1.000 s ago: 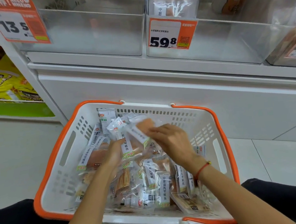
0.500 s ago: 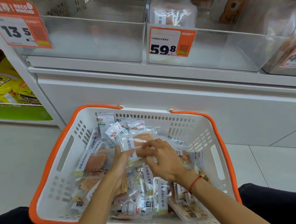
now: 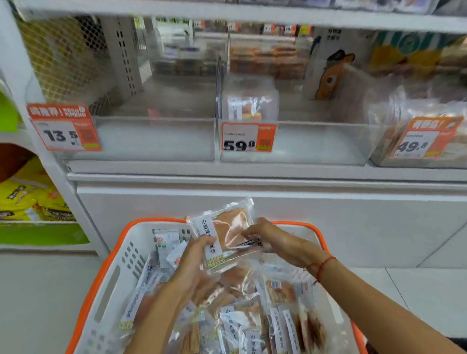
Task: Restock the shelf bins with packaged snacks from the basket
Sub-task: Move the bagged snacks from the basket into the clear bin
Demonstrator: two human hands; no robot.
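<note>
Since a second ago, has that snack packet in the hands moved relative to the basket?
Yes. The snack packet, held by the left hand and right hand, has risen from among the packets inside the basket to its far rim, toward the shelf.

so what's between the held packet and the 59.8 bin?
Head view: only the plain white cabinet front below the shelf. Both the left hand and right hand hold the packet over the basket; the bin sits above.
</note>
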